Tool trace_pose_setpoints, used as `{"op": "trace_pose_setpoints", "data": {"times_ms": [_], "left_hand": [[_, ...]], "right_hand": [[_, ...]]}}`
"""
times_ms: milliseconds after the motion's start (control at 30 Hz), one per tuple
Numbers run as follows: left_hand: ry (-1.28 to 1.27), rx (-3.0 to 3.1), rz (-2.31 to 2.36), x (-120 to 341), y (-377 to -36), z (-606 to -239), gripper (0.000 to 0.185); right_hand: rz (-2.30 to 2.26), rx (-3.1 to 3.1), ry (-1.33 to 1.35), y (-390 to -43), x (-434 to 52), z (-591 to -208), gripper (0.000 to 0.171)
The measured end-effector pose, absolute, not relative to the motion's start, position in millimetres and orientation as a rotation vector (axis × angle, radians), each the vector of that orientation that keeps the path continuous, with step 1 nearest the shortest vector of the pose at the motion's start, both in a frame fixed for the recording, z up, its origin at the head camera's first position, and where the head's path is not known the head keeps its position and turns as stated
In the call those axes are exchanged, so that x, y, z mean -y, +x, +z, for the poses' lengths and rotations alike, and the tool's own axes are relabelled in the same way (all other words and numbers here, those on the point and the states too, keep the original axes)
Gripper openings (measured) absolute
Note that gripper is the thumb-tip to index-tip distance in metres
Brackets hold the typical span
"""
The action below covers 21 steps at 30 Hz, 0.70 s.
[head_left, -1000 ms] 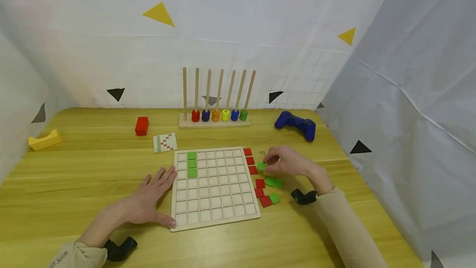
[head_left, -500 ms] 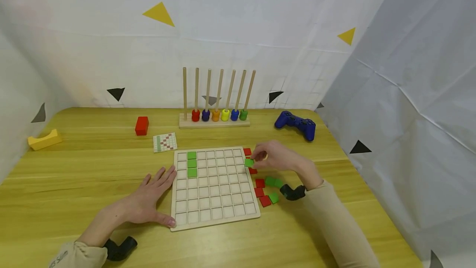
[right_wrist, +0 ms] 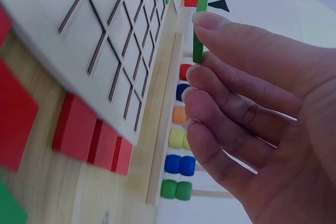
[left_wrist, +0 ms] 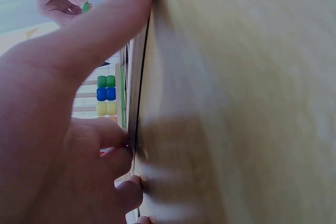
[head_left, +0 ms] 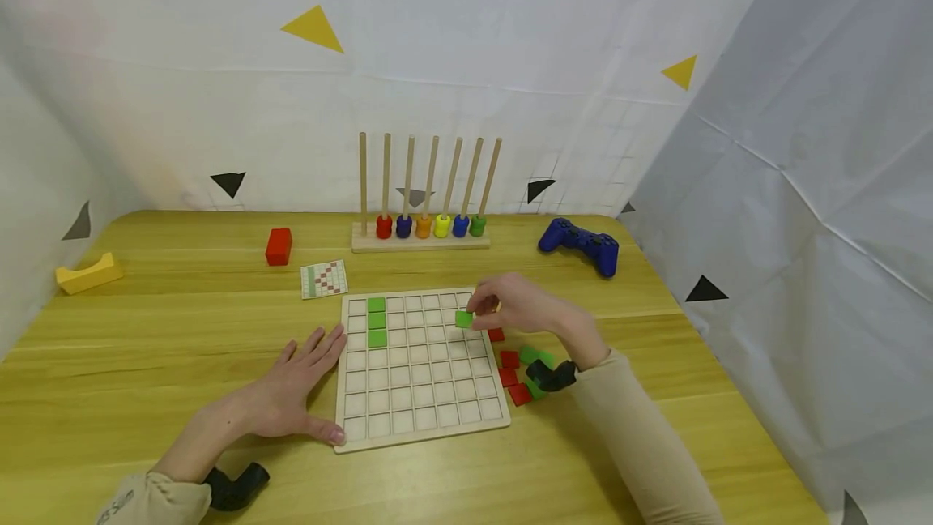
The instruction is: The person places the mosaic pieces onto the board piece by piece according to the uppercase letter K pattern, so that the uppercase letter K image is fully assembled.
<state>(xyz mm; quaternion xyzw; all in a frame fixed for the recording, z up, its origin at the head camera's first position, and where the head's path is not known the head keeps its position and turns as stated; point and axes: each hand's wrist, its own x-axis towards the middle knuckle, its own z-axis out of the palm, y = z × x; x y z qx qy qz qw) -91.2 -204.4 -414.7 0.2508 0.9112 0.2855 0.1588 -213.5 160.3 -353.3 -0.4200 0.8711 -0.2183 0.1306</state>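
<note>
Hand state: my hands are apart. My right hand (head_left: 521, 305) pinches 1 green tile (head_left: 464, 319) between thumb and fingertips, raised above the right part of the gridded board (head_left: 423, 437). My left hand (head_left: 287, 399) lies with fingers spread, its fingertips and thumb at the board's left edge.

Caution 1: the tile is held near its edge. A loose or uneven pinch could let it rotate, or drop across a cell divider instead of seating flat.

Caution 2: a sideways push from my left hand could slide the board and shift the cells out of line.

Caution 3: the black mount (head_left: 551, 377) at my right wrist overhangs loose green tiles (head_left: 530, 354), near the red tiles (head_left: 509, 359). A lowered wrist could scatter them.

Caution 4: 3 placed green tiles (head_left: 376, 321) occupy the 2nd column from the left. A stray fingertip could dislodge them.

Markings: the card (head_left: 324, 279) bears a printed grid with green and red squares; no words are legible. My left sleeve (head_left: 164, 501) carries dark lettering that I cannot read reliably. The blue game controller (head_left: 579, 245) shows no readable brand.
</note>
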Motion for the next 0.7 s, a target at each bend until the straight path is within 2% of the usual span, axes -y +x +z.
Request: {"op": "trace_pose_setpoints", "data": {"times_ms": [700], "left_hand": [[0.705,-2.605,0.817,203.9,-90.3,-412.3,0.132]], "right_hand": [[-0.617,-2.445,-1.247,-202.7,-105.7,-358.0,0.017]]}}
